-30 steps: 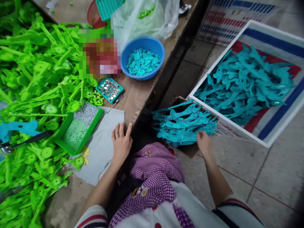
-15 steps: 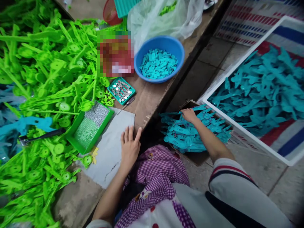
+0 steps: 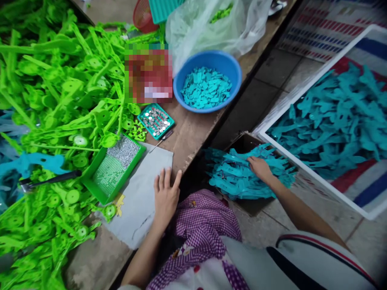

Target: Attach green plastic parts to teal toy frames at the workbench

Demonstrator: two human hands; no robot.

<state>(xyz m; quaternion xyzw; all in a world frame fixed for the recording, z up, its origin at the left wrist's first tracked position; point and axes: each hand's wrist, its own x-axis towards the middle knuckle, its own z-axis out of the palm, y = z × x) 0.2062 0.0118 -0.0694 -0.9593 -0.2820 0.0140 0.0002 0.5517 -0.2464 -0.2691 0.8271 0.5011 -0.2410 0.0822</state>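
Seen from above, the worker wears a purple-and-white gingham cloth (image 3: pixel 205 221) across the front, its small checks gathered in folds. A little orange-and-white flower motif (image 3: pixel 179 245) sits near its lower left edge. Below it, nearest the camera, is a white garment (image 3: pixel 250 262) dotted with red spots, with a patch of purple check (image 3: pixel 231 278) set into it. The right sleeve (image 3: pixel 320 257) is short and white, edged with a thin red stripe (image 3: pixel 305 237) and crossed by a broad dark navy band (image 3: pixel 284 266). Both forearms are bare below the sleeves, as are the left hand (image 3: pixel 165 197) and the right hand (image 3: pixel 260 169).
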